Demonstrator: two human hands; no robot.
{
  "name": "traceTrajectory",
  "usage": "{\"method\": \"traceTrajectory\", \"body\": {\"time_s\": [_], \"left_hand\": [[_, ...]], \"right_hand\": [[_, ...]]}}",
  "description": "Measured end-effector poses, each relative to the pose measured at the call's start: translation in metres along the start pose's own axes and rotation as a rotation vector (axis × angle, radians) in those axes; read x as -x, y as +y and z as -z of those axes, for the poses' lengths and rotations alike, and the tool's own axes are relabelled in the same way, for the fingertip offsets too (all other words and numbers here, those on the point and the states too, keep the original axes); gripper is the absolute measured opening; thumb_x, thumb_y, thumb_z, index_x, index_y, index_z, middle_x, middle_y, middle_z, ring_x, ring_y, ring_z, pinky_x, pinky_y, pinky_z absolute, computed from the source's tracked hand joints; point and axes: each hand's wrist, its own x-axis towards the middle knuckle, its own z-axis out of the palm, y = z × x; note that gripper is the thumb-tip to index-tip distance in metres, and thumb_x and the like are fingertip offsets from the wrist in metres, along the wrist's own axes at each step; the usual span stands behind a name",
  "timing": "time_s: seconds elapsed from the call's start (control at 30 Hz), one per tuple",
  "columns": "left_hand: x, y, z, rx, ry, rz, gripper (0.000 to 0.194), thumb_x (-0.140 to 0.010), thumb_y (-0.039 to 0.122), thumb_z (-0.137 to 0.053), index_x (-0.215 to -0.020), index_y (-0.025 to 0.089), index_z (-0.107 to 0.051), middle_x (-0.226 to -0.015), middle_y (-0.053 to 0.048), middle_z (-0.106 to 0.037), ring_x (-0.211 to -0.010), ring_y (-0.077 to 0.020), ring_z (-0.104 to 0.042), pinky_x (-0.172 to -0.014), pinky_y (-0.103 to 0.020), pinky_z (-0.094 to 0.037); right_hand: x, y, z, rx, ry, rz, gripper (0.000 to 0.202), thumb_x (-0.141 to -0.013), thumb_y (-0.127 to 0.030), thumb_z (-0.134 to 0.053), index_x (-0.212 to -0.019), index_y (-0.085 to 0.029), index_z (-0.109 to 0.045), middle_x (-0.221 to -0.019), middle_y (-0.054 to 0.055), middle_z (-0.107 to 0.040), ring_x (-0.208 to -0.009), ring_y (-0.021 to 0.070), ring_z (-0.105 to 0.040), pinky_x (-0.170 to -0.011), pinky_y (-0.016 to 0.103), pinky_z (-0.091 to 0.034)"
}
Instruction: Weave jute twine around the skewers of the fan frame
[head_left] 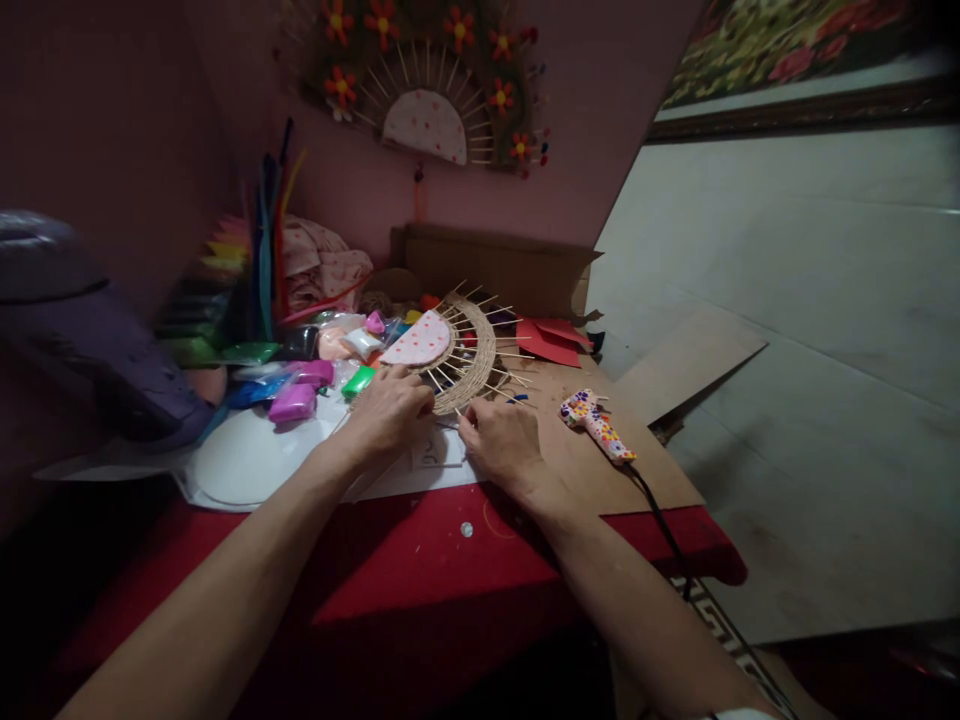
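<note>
A half-round craft fan of thin wooden sticks and wound twine (478,375) is held tilted above the table. Its straight side carries a pale fabric half-circle with red dots (420,338). My left hand (394,408) is closed on the fan's lower left part, just under the fabric piece, with its fingertips partly hidden. Beside it, my right hand (504,440) is closed in a pinch at the lower end of the twine band. What lies between those fingers is too small to make out. A flower-patterned glue gun (600,425) with a black cord lies to the right.
Bagged coloured clay (294,400), a white disc (259,455) and pipe cleaners (268,250) crowd the left. Cardboard (645,480) covers the right of the red-clothed table (375,560). Red sheets (551,342) lie behind. A similar finished fan (426,125) hangs on the wall.
</note>
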Motion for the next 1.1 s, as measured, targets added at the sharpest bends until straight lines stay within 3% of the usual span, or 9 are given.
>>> {"method": "traceTrajectory", "body": {"time_s": [0.47, 0.8, 1.1], "left_hand": [[-0.0010, -0.0034, -0.0020, -0.038, 0.026, 0.027, 0.015, -0.079, 0.019, -0.051, -0.069, 0.020, -0.063, -0.080, -0.006, -0.066, -0.089, -0.0236, -0.049, -0.079, -0.038, -0.034], [0.0002, -0.0020, -0.0010, -0.053, -0.016, 0.031, 0.013, -0.077, 0.020, -0.053, -0.071, 0.021, -0.064, -0.083, -0.006, -0.067, -0.092, -0.0254, -0.049, -0.079, -0.039, -0.032], [-0.0021, -0.0047, -0.0013, 0.021, -0.012, 0.038, 0.013, -0.075, 0.018, -0.053, -0.069, 0.020, -0.065, -0.077, -0.005, -0.066, -0.089, -0.0237, -0.050, -0.078, -0.036, -0.036]], "right_hand": [[-0.0007, -0.0006, 0.0029, -0.010, -0.034, -0.010, 0.024, -0.088, -0.033, -0.049, -0.088, -0.021, -0.069, -0.080, 0.006, -0.072, -0.073, 0.0206, -0.066, -0.061, 0.028, -0.037], [-0.0002, 0.0002, 0.0025, -0.013, -0.034, 0.000, 0.024, -0.088, -0.033, -0.048, -0.088, -0.020, -0.068, -0.080, 0.007, -0.072, -0.073, 0.0200, -0.065, -0.062, 0.028, -0.038], [-0.0002, 0.0009, 0.0012, -0.016, -0.018, 0.005, 0.024, -0.088, -0.033, -0.048, -0.087, -0.020, -0.068, -0.080, 0.007, -0.072, -0.072, 0.0201, -0.065, -0.062, 0.028, -0.037]]}}
